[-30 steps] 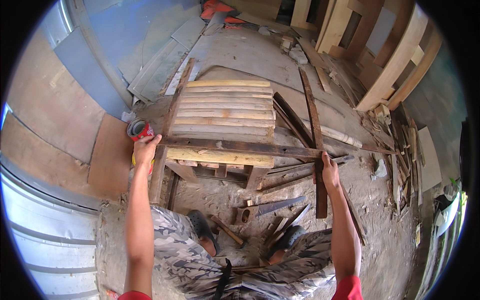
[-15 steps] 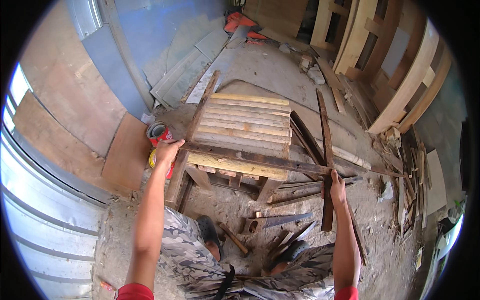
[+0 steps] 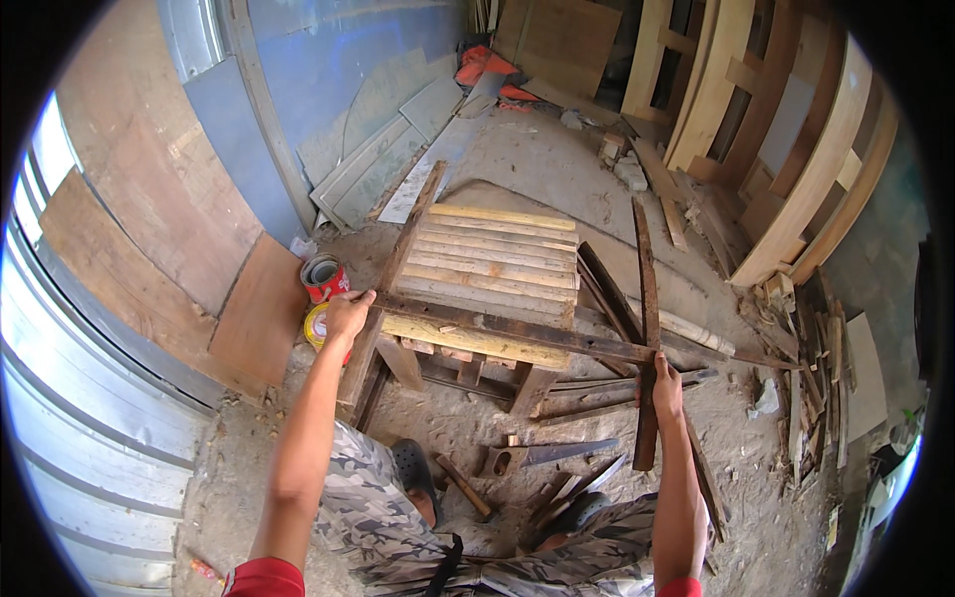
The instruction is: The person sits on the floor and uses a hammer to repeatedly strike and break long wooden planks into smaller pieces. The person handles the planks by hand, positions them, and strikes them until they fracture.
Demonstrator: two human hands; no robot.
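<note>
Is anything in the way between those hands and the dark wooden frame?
Nothing visible: the left hand holds the frame near its left corner, the right hand near its right joint. The slatted bench sits below the frame, not between.

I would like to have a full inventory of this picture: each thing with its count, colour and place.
Long bars: three, brown, H shape, both hands on them
Slatted bench: one, pale yellow, centre
Cans: two, red, one yellow-topped, by left hand
Handsaw: one, grey blade, floor
Handled tool: one, brown, left of handsaw
Loose strips: several, dark, right of bench
Scrap wood: many, brown, far right
Wooden frames: several, pale, upper right
Crumpled sheet: orange-red, top
Plywood: several, brown, left
Corrugated metal: silver, lower left
Clogs: two, dark, bottom
Trousers: camouflage, bottom
Sleeves: two, red, bottom
Hands: two, bare; left, right
</note>
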